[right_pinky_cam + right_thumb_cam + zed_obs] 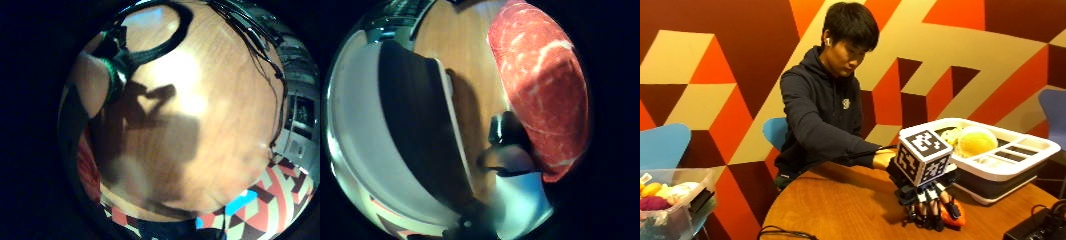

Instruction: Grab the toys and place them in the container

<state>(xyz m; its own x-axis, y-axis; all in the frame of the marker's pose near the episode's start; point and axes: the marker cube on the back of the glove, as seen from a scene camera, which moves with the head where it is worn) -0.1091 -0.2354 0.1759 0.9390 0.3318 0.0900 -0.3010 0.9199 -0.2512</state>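
In the outside view my gloved right hand (927, 202) reaches down to the round wooden table (840, 205), just in front of the white container (1023, 162). Its fingers curl around a red toy (953, 216) that lies at the table surface. The thumb side palm view shows this toy (545, 85) as a red piece with white marbling, close to the palm, and the container's white rim (350, 140) beside it. A yellow ball toy (976, 140) and a pale toy (949, 134) lie inside the container. The little finger side palm view shows only bare tabletop (210, 100) and the hand's shadow.
A clear plastic box (670, 200) holding several toys stands off the table's left side. A black device (1039, 227) sits at the table's near right edge, and a cable (783, 232) lies at the near left edge. Blue chairs stand around.
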